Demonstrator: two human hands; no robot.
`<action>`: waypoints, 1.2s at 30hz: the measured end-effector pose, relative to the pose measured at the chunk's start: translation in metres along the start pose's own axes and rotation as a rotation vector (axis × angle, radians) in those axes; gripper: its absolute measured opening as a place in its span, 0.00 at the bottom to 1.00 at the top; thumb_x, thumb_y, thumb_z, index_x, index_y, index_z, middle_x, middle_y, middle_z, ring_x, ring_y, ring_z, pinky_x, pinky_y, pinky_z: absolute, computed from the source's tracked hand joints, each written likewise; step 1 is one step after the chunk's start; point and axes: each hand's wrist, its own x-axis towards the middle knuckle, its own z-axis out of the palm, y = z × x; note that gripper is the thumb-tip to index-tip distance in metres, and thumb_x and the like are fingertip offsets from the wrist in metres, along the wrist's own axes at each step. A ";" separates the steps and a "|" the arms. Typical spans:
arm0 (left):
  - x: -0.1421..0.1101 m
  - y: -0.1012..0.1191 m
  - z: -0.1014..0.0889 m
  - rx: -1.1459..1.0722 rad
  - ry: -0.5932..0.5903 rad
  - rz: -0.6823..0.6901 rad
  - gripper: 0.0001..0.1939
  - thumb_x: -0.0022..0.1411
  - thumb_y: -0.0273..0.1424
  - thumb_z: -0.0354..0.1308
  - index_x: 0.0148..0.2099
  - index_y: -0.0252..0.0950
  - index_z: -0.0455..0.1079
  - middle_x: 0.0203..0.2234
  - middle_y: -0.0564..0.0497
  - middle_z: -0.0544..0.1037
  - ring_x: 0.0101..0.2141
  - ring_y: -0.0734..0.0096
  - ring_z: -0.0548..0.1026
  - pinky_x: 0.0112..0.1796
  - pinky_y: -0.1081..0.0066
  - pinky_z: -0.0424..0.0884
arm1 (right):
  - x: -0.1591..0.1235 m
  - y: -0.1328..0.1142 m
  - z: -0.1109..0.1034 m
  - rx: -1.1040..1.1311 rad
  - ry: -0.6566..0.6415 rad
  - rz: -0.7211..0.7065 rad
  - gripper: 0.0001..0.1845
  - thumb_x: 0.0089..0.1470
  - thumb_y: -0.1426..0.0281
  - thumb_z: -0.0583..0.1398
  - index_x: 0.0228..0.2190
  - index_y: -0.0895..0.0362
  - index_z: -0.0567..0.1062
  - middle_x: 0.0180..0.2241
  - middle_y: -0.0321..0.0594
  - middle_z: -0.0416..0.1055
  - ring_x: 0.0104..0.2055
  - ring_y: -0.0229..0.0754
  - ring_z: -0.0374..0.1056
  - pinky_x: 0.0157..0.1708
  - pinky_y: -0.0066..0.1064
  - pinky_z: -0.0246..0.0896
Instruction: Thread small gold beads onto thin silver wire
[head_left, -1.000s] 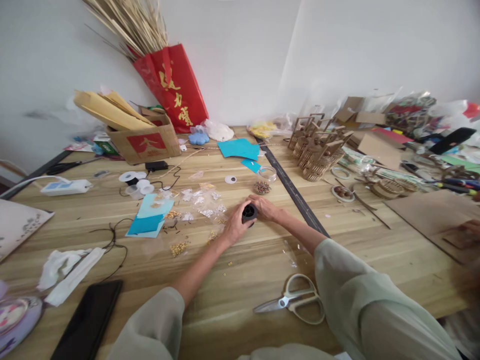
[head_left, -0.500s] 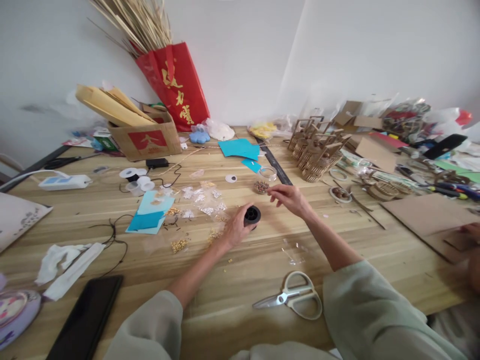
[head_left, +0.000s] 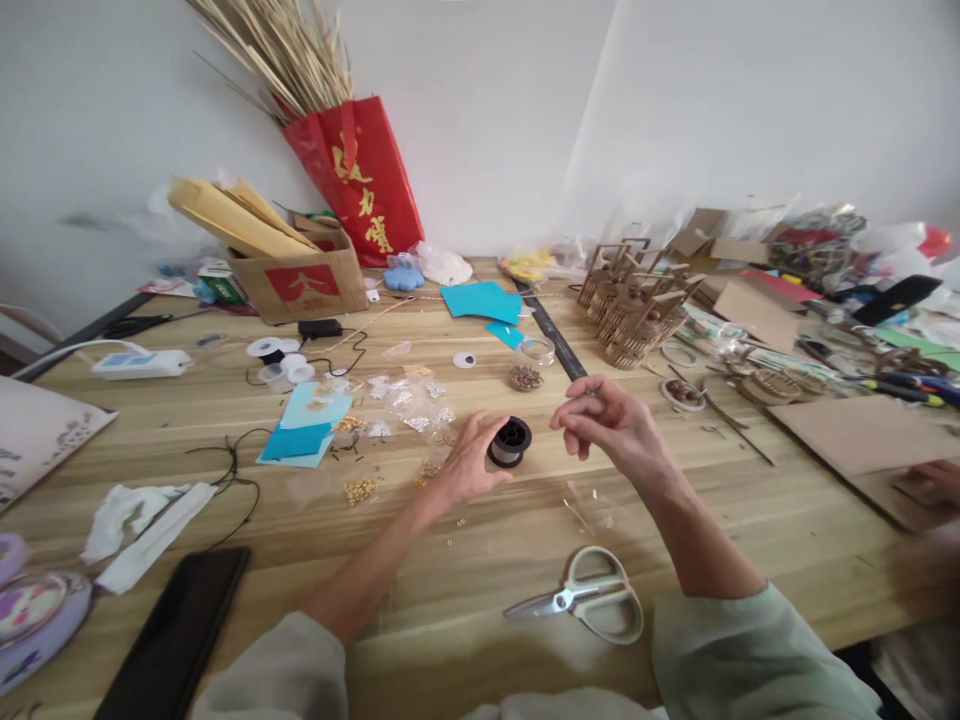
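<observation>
Left hand (head_left: 471, 460): fingers spread, loosely curved, not clenched. Round black plastic spool (head_left: 512, 440) stands just right of its palm. Right hand (head_left: 616, 428): fingertips pinched together; cannot tell whether anything is grasped.

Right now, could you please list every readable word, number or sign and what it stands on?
"力寶", in gold on the red bag; the character above is unclear.
Cardboard box: print under its red emblem, too small to read.
White item, left edge: dark print, too blurred.
</observation>
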 end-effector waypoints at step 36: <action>-0.089 0.040 -0.025 -0.722 0.323 -0.457 0.11 0.49 0.35 0.65 0.26 0.33 0.71 0.21 0.53 0.73 0.26 0.74 0.70 0.31 0.75 0.65 | -0.044 0.049 0.069 -0.090 -0.366 0.340 0.14 0.51 0.69 0.61 0.35 0.55 0.60 0.21 0.29 0.69 0.17 0.31 0.63 0.17 0.21 0.54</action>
